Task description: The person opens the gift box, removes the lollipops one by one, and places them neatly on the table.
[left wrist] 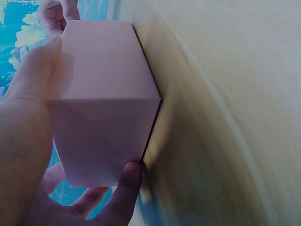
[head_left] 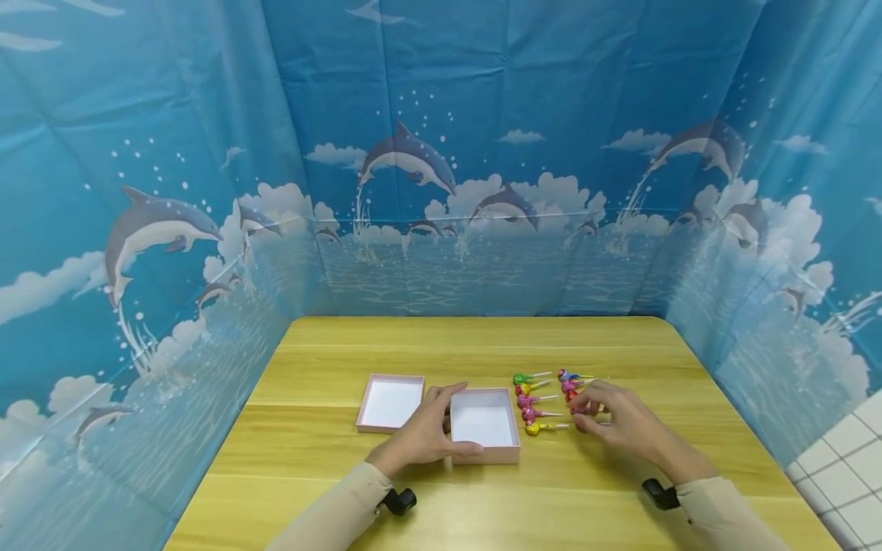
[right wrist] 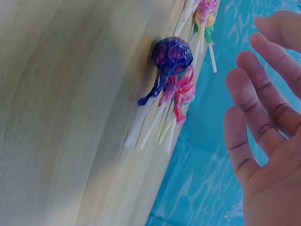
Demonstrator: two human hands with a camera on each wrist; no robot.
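My left hand [head_left: 422,432] grips the left side of a pink box [head_left: 485,456] with a white inside, thumb at the front wall and fingers toward the back. In the left wrist view, a fingertip touches the box's lower edge. My right hand [head_left: 623,417] hovers over the right-hand column of lollipops, where a blue-wrapped lollipop [head_left: 565,375] lies at the far end. Its fingers look spread and hold nothing in the right wrist view, apart from a purple-wrapped lollipop [right wrist: 172,55]. That hand hides part of the column in the head view.
A shallow pink lid [head_left: 391,403] lies white side up left of the box. Between box and right hand runs another column of several lollipops, from a green one [head_left: 520,379] to a yellow one [head_left: 533,429]. A dolphin-print curtain [head_left: 455,252] surrounds the wooden table [head_left: 331,360].
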